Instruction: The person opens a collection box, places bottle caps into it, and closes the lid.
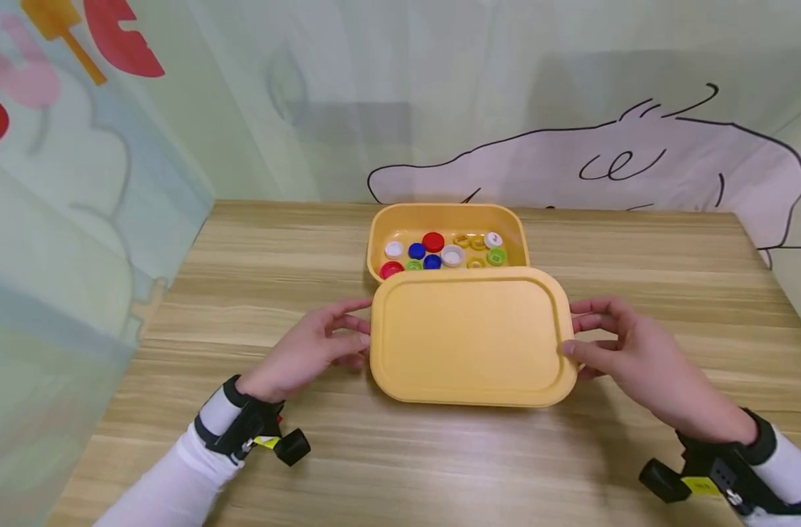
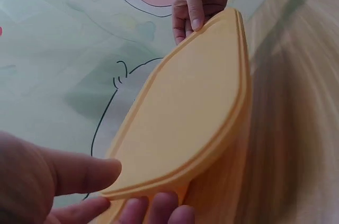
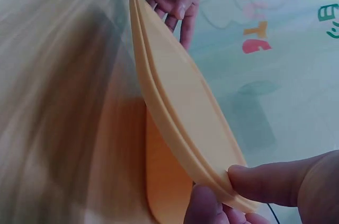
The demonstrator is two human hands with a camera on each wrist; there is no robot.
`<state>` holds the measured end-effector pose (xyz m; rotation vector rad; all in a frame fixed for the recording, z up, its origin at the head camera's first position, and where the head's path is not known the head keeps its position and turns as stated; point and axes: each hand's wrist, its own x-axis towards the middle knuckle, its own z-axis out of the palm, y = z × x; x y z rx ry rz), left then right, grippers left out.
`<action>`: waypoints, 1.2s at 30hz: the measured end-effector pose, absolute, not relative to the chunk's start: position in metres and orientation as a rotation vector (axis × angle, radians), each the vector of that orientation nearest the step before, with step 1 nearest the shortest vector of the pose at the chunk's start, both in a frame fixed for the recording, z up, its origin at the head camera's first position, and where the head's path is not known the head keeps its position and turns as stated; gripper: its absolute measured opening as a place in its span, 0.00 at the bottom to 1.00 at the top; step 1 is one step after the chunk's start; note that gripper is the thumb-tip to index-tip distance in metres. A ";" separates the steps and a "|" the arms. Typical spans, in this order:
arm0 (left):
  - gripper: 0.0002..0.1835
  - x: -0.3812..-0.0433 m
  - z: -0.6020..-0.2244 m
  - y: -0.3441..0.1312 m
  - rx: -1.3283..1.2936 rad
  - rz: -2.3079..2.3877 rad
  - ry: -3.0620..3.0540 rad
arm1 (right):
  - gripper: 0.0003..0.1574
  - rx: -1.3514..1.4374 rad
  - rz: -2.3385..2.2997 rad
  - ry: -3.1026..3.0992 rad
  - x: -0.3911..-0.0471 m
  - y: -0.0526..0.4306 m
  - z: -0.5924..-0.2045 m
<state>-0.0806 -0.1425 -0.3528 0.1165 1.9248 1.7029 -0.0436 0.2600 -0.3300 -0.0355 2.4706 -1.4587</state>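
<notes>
A yellow rectangular lid [image 1: 473, 337] with rounded corners is held in the air, tilted, over the front of a yellow box [image 1: 446, 214]. My right hand [image 1: 627, 355] pinches its right edge, with the thumb [image 3: 265, 181] on top and fingers below. At the left end, my left hand [image 1: 318, 340] is beside the edge with loosely bent fingers; whether they touch it is hard to tell. Inside the box lie several small round caps, among them a red cap [image 1: 433, 242], a blue cap [image 1: 416, 251] and a green cap [image 1: 496, 256]. The lid hides the box's front.
A wood-grain table [image 1: 275, 249] carries the box near its back edge. Behind it hangs a pale printed curtain [image 1: 440, 88] with cartoon drawings, which also covers the left side. Each wrist wears a black strap with a small camera [image 1: 291, 446].
</notes>
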 end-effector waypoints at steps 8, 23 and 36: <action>0.34 -0.103 -0.339 -0.141 0.133 1.815 1.957 | 0.45 -0.006 -1.444 2.475 -0.073 0.259 -0.318; 0.25 -0.174 -0.340 -0.125 0.028 1.857 2.180 | 0.41 0.089 -1.529 2.469 -0.150 0.244 -0.326; 0.27 -0.199 -0.355 -0.119 -0.040 1.754 2.259 | 0.39 0.086 -1.562 2.379 -0.177 0.238 -0.344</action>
